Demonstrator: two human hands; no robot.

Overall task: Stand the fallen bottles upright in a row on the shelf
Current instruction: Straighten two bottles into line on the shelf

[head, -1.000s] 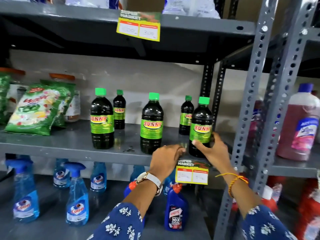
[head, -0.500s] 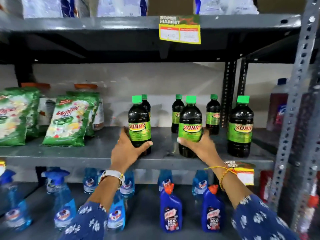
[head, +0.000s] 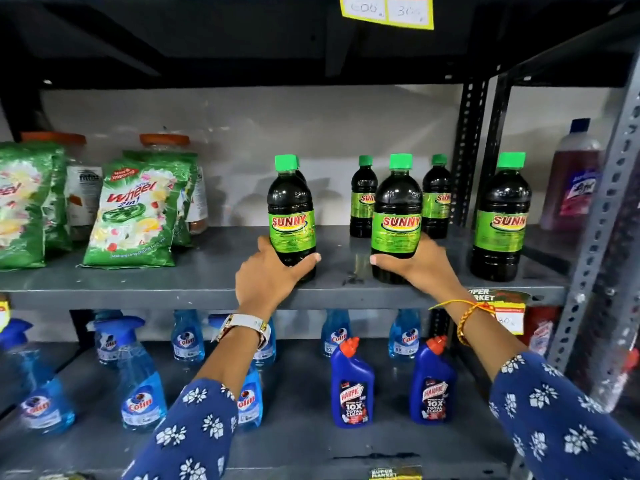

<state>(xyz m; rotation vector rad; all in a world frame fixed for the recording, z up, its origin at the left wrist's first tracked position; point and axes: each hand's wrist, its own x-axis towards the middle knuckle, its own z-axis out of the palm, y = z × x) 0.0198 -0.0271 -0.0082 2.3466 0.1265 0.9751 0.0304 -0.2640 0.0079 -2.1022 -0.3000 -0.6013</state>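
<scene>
Dark Sunny bottles with green caps stand upright on the grey middle shelf (head: 194, 275). My left hand (head: 268, 271) grips the base of the left front bottle (head: 291, 209). My right hand (head: 419, 268) wraps the base of the middle front bottle (head: 398, 216). A third front bottle (head: 500, 216) stands free at the right. Behind them stand two smaller-looking bottles, one (head: 363, 195) left of the middle bottle and one (head: 437, 195) right of it. Another bottle is mostly hidden behind the left front one. No bottle lies on its side.
Green Wheel detergent packs (head: 135, 216) lean at the shelf's left, jars behind them. A pink Lizol bottle (head: 575, 174) stands beyond the right upright post (head: 599, 220). The lower shelf holds blue Colin sprays (head: 138, 379) and Harpic bottles (head: 351, 386). A yellow price tag (head: 386, 10) hangs above.
From the right bottle and shelf edge a second ago, both hands moved left and took hold of the left and middle front bottles. The view has moved closer since then.
</scene>
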